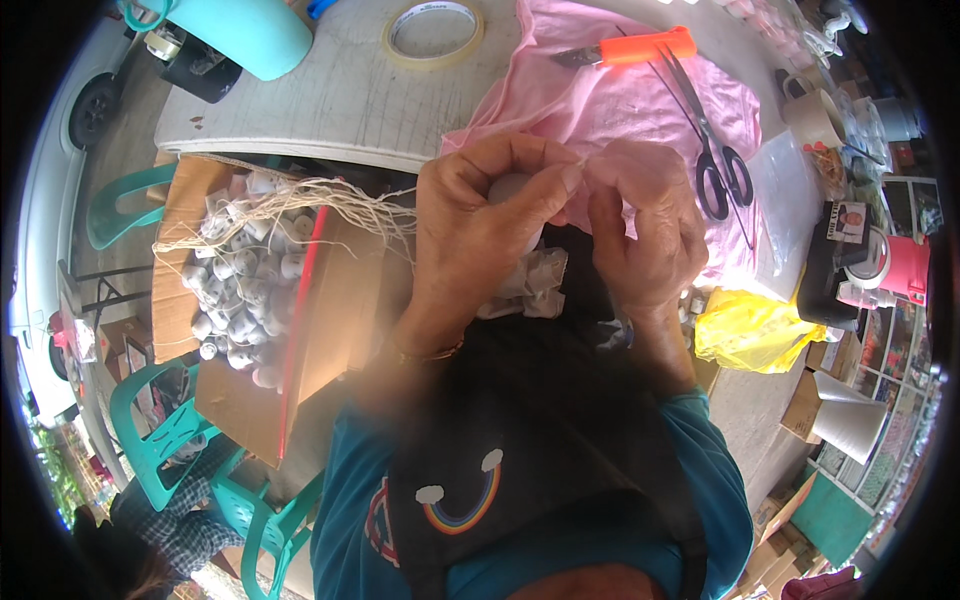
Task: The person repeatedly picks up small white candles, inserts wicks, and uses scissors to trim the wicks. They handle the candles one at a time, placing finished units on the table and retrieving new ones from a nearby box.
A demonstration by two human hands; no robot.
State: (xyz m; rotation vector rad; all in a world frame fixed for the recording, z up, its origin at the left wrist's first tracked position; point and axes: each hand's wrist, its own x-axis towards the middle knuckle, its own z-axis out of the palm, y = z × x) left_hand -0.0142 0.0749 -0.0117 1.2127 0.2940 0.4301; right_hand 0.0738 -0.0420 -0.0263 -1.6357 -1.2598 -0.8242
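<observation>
My left hand (480, 220) is closed around a pale, rounded piece (508, 188), mostly hidden by the fingers. The thumb and fingertips of my right hand (648, 225) are pinched close beside my left fingertips; what lies between them is too small to make out. A bundle of off-white strings (340, 207) stretches from the cardboard box (340, 310) to behind my left hand. Inside that box lie many small whitish rolled pieces (240, 300), some with strings. Below my hands, several similar whitish pieces (530, 287) rest against my dark apron.
On the table (335, 100) are a tape roll (432, 35), a pink cloth (610, 95), an orange-handled cutter (645, 47) and black scissors (712, 150). A teal tumbler (245, 35) stands far left. A yellow plastic bag (750, 330) sits right; green chairs (165, 440) stand left.
</observation>
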